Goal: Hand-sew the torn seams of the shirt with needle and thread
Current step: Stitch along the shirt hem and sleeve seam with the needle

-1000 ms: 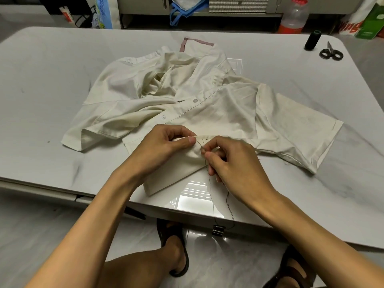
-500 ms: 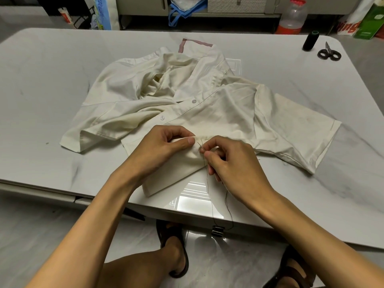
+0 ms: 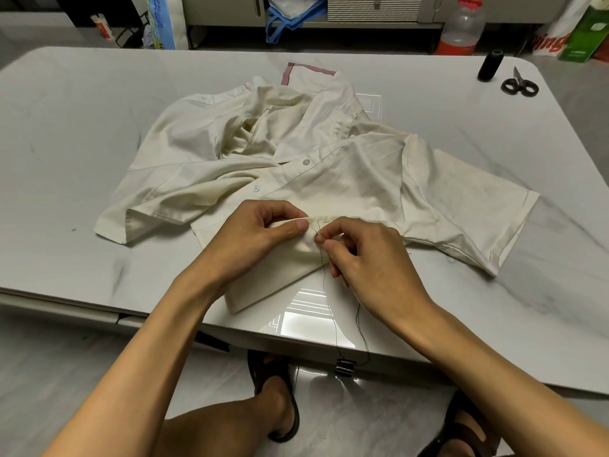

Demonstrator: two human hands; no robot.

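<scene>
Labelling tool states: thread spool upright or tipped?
Upright: the thread spool stands on end at the table's far right corner, beside the scissors.

**Both hands curled and drawn close together**

The left hand [image 3: 260, 232] is curled, and a fold of the shirt [image 3: 346, 179] is pinched between its thumb and forefinger, the thumb laid flat and pointed to the right. The right hand [image 3: 372, 258] is held just beside it, back upward, fingers curled, with the needle [image 3: 315, 231] nipped at the fingertips. Both forearms are bare, stretched forward and angled inward, so that the hands nearly touch.
</scene>
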